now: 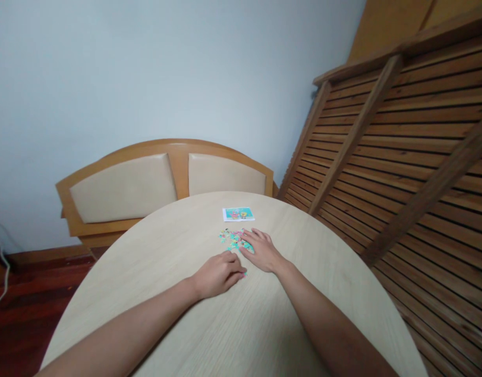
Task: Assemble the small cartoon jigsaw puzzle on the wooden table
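A loose pile of small jigsaw puzzle pieces [233, 240], turquoise, pink and yellow, lies near the middle of the round table [166, 235]. My right hand [262, 251] rests palm down at the pile's right side, fingers stretched out and apart over some pieces. Nearer to me is my left hand [220, 273], its fingers curled and the tips brought together at the tabletop. A tiny turquoise and pink puzzle piece [245, 274] shows at those fingertips, mostly hidden by them. Just beyond the pile lies a picture card [238, 214] with a pink and a yellow cartoon figure on turquoise.
Behind the table stands a wooden headboard [178, 167] with cream padded panels, against a pale wall [178, 68]. A large slatted wooden frame [382, 157] leans along the right side. At the far left, a white cable [6, 275] hangs above the dark red floor [32, 298].
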The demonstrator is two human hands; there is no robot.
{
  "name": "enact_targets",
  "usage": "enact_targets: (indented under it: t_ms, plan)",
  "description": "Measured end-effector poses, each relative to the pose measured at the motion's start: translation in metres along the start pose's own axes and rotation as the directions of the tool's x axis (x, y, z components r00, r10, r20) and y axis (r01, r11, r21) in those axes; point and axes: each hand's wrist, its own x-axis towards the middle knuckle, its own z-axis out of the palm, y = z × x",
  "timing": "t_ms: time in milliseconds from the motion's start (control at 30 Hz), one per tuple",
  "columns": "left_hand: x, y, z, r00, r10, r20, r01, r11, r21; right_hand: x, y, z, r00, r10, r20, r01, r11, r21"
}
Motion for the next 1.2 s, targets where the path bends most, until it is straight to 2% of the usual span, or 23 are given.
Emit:
enact_targets:
  t_ms: [133,333,533,800,1200]
  plan:
    - [-0.002,-0.013,-0.003,1.000,0.026,-0.017,-0.028,0.990,-0.136,-0.002,0.002,0.000,1.000,-0.016,-0.016,0.016,1.000,-0.003]
    - [-0.007,-0.019,-0.007,0.990,0.138,0.005,-0.134,0.973,-0.188,-0.002,0.000,0.000,0.999,-0.030,0.011,0.030,0.999,-0.016]
    - [-0.002,-0.024,0.000,0.993,0.094,-0.071,-0.104,0.982,-0.157,0.001,-0.001,0.001,0.998,-0.061,0.021,0.062,0.998,-0.012]
    - [-0.001,-0.028,0.006,0.991,0.072,-0.116,-0.089,0.985,-0.146,-0.003,-0.007,-0.001,0.983,-0.129,-0.129,0.126,0.992,-0.027]
    - [-0.003,-0.030,0.007,0.991,0.068,-0.113,-0.084,0.985,-0.148,-0.009,-0.013,0.002,0.975,-0.030,-0.222,0.038,0.999,0.033]
